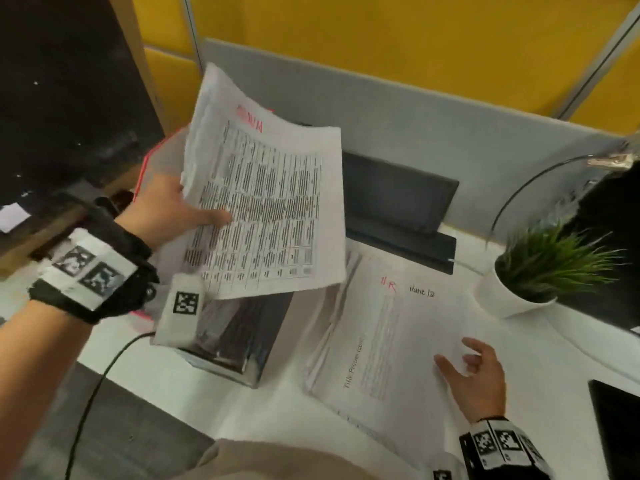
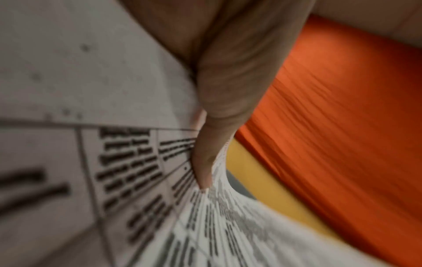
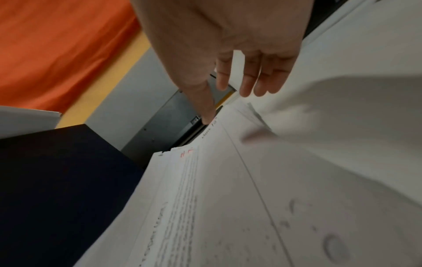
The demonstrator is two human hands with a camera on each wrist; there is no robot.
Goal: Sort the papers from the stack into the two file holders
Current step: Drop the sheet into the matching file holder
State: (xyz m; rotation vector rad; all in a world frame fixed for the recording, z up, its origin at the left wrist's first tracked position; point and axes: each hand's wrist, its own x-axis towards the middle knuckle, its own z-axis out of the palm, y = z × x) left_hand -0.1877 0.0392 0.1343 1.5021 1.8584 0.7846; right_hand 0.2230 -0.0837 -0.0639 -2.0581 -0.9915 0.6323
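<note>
My left hand (image 1: 180, 209) pinches a printed sheet with a dense table and red writing (image 1: 266, 202), held up above the desk; the thumb (image 2: 212, 126) lies on its printed face. Under the sheet stands a dark file holder (image 1: 239, 341) with papers in it, and a pink-edged file holder (image 1: 149, 161) shows behind my left hand. The stack of papers (image 1: 381, 341) lies on the white desk to the right, its top sheet marked in red and "June 12". My right hand (image 1: 474, 368) hovers just over the stack's right edge, fingers loosely spread (image 3: 248, 79), holding nothing.
A potted green plant (image 1: 540, 268) stands at the right of the desk. A dark laptop-like device (image 1: 398, 199) sits behind the stack against the grey partition (image 1: 415, 109). A black cable (image 1: 97, 386) runs off the front left edge. A dark flat object (image 1: 616, 427) lies at the far right.
</note>
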